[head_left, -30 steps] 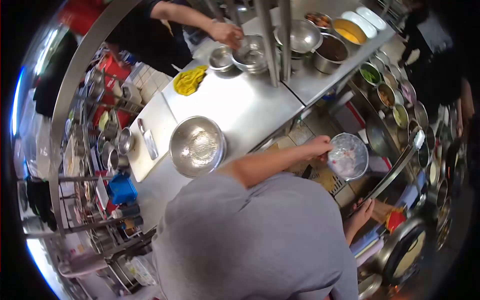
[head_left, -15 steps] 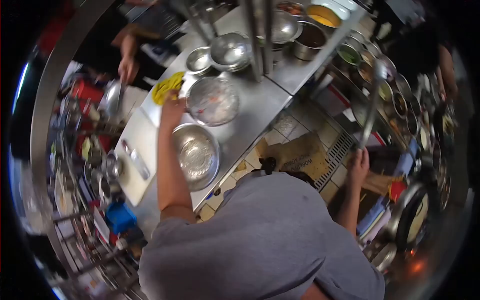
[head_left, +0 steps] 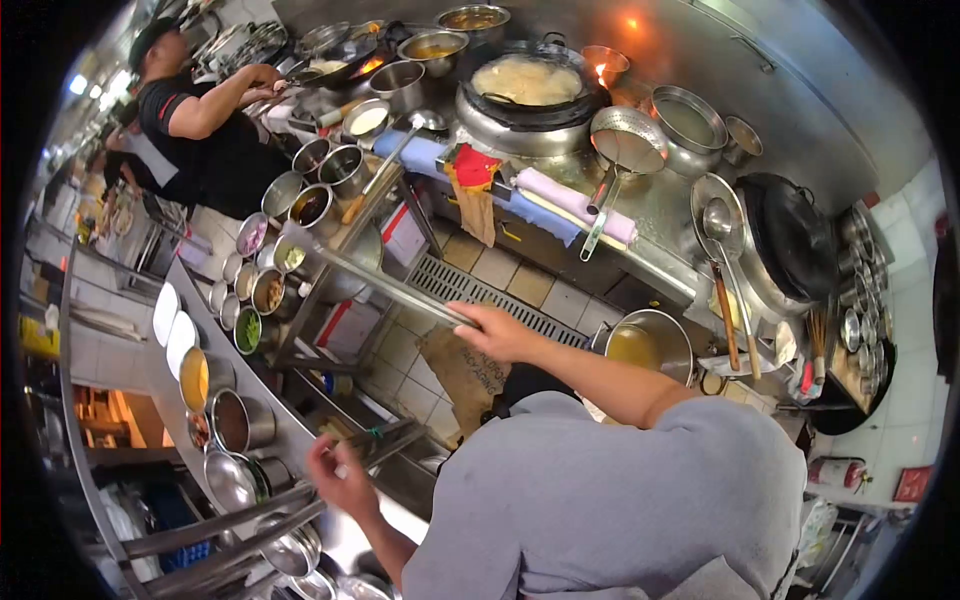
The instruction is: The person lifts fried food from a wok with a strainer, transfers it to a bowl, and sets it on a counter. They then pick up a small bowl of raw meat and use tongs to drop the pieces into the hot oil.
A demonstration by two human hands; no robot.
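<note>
My right hand (head_left: 492,332) is wrapped round a long-handled metal utensil (head_left: 390,287). The handle slants up and left over the floor drain, and its blurred far end lies near a small metal bowl with green pieces (head_left: 291,256). My left hand (head_left: 340,474) is raised beside the steel shelf rails (head_left: 240,540), its fingers loosely bent and apart, slightly blurred, with nothing visible in them. Steel pots and bowls, among them a brown-filled pot (head_left: 232,420), stand on the counter just beyond it.
A large wok of pale liquid (head_left: 530,82) and a strainer (head_left: 628,140) are on the stove range, with flame (head_left: 601,72) nearby. Folded cloths (head_left: 575,208) hang along its edge. A co-worker (head_left: 200,120) handles a wok at upper left. Cardboard (head_left: 460,380) lies on the tiled floor.
My view has swung from the prep counter towards the stove. My left hand has left the yellow cloth and bowls. My right hand still grips the long utensil.
</note>
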